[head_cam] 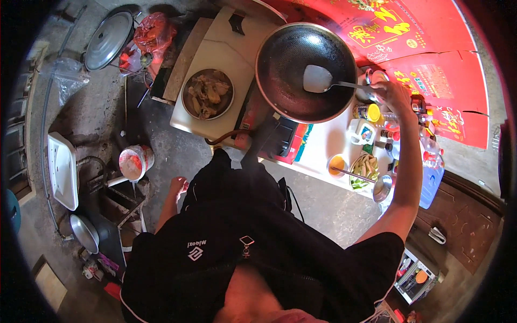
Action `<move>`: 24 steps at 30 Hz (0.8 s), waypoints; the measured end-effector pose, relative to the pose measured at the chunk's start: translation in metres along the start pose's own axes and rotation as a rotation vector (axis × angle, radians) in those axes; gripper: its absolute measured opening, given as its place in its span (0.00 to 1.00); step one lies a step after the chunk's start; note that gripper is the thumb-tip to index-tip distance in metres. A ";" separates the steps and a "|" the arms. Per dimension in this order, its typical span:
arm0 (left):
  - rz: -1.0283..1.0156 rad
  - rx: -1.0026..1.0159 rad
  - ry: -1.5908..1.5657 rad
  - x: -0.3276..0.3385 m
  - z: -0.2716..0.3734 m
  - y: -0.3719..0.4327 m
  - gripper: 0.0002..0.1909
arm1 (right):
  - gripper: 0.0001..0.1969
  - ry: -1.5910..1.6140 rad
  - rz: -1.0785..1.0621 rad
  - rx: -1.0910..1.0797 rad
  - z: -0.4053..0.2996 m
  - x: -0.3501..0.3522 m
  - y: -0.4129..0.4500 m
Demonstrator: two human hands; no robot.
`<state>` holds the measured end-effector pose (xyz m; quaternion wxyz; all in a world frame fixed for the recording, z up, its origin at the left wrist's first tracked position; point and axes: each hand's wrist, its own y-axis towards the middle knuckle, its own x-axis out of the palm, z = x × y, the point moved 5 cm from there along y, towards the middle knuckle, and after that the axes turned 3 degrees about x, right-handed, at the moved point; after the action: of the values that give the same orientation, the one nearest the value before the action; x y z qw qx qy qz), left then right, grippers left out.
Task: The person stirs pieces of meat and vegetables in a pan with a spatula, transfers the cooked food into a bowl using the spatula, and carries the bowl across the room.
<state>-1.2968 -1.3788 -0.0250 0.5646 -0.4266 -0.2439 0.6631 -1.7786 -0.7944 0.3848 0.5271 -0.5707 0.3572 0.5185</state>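
Observation:
My right hand (388, 96) grips the handle of a metal wok spatula (318, 78). The spatula's broad blade is inside a dark wok (282, 68) with a honeycomb-textured surface, over a gas stove (284, 139). Apart from the blade, I see no food in the wok. To the wok's left, a round metal bowl (231, 101) holds browned pieces of food (208, 93), perhaps meat. My left hand (180, 185) hangs low beside my left leg, away from the counter; its fingers are too small to read clearly.
Right of the stove are a cup of orange-yellow liquid (338, 164), a basket of cut green vegetables (363, 171), a small metal bowl (382, 189) and a yellow-lidded jar (373, 112). Red cardboard (444, 93) lines the wall. At left are a bucket (135, 161) and white basin (63, 171).

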 end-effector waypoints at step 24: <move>0.136 0.081 0.081 0.002 -0.062 -0.009 0.10 | 0.14 0.711 0.071 -0.324 -0.086 -0.008 0.007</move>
<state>-1.2398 -1.3840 -0.0500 0.5446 -0.4454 -0.1642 0.6915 -1.7682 -0.8808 0.3833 0.2550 -0.7779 0.4506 0.3561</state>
